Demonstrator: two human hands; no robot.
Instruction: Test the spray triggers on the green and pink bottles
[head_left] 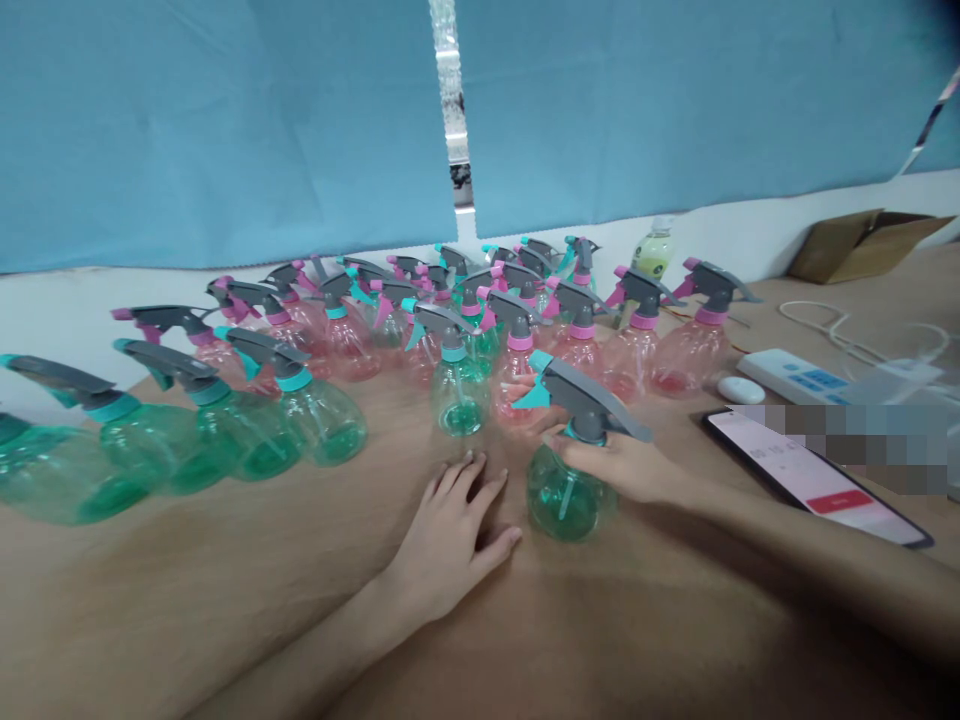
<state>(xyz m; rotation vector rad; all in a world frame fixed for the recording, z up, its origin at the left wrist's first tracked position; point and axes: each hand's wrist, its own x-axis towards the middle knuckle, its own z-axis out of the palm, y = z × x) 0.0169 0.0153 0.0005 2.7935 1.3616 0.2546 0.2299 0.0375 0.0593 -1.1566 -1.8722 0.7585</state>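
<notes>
My right hand [615, 462] is wrapped round the neck of a green spray bottle [568, 495] with a grey and teal trigger head, upright at the centre right. To its left, my left hand [454, 540] lies on the brown table [375, 650] with its fingers spread, holding nothing. Just beyond my fingertips stands another green spray bottle [460, 400]. A pink spray bottle [519, 345] is partly hidden behind my right hand. On the left is a row of green spray bottles [322, 420], and many pink ones [690, 350] stand behind.
At the right lie a phone [810, 475], a white rounded object [741, 390], a power strip [795, 378] and white cables [840, 330]. An open cardboard box [855, 248] and a capped bottle [652, 250] are near the wall. Blue sheeting [225, 120] covers the wall.
</notes>
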